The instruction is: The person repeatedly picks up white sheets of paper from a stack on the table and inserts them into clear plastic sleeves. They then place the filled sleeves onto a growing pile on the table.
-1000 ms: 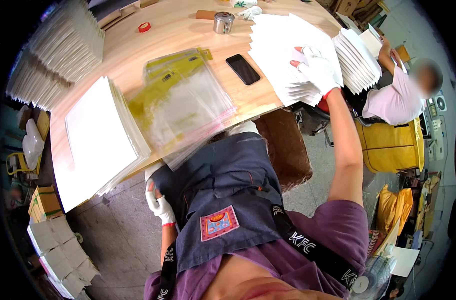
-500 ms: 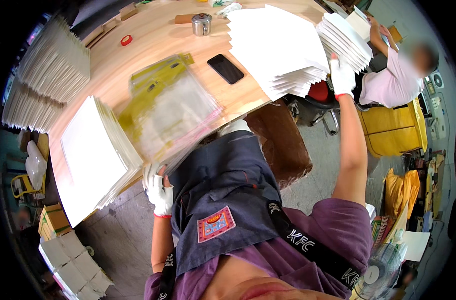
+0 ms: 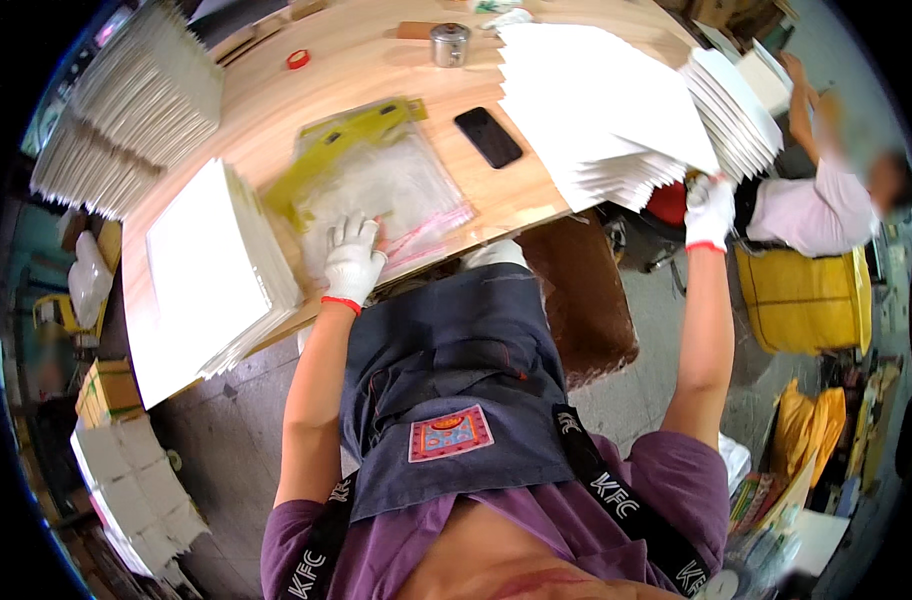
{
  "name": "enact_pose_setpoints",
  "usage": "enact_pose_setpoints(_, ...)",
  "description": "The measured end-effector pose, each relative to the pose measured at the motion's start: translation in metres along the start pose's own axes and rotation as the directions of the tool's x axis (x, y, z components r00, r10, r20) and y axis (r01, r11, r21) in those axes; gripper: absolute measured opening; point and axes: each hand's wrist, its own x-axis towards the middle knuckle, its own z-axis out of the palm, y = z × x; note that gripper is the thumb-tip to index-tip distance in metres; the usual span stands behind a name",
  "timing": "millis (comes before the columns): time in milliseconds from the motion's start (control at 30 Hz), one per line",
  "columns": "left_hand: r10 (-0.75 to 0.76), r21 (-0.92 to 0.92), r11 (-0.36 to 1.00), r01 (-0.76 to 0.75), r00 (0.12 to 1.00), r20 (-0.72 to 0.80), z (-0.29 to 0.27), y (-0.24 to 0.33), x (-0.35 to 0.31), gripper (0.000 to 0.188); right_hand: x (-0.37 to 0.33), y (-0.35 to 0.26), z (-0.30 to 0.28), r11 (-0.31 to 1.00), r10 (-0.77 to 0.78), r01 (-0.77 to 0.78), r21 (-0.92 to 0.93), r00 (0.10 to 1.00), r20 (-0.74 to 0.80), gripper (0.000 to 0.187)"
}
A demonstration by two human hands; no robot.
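Note:
My left hand (image 3: 354, 258), in a white glove with a red cuff, lies with fingers spread on a pile of clear plastic bags (image 3: 371, 185) with olive-yellow tops at the table's front edge. At the right, my gloved right hand (image 3: 711, 212) pinches the near corner of the top white sheet (image 3: 666, 130) on a fanned stack of white sheets (image 3: 576, 90). That sheet's corner sticks out past the rest. Left of the bags stands a thick stack of white flat pieces (image 3: 204, 265), its layers showing along the side.
A black phone (image 3: 488, 137), a lidded metal cup (image 3: 450, 45) and a red tape roll (image 3: 297, 59) lie farther back. Tall white stacks (image 3: 141, 90) rise at the far left. A second white stack (image 3: 733, 112) stands beside a seated co-worker (image 3: 816, 205). Below sits a brown box (image 3: 581, 300).
My left hand has moved up from beside the left stack onto the plastic bags. My right hand has drawn back from between the white stacks and closed on a sheet's corner.

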Motion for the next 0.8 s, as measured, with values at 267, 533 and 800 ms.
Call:
enact_pose_setpoints(267,-0.197,0.131,0.978,0.165,0.939,0.283,-0.015,-0.007,-0.007,0.043,-0.019,0.009,0.002,0.998,-0.027,0.014,0.058,0.970,0.242,0.012)
enact_pose_setpoints(533,-0.279,-0.146,0.950,0.274,0.960,-0.013,-0.021,-0.024,-0.040,0.032,-0.161,0.018,0.031,0.951,0.290,-0.196,-0.240,0.838,0.463,0.056)
enact_pose_setpoints(800,-0.340,-0.191,0.926,0.326,0.939,-0.048,-0.015,-0.027,-0.054,0.026,-0.179,0.158,-0.029,0.631,0.764,-0.654,-0.416,0.432,0.479,0.042)
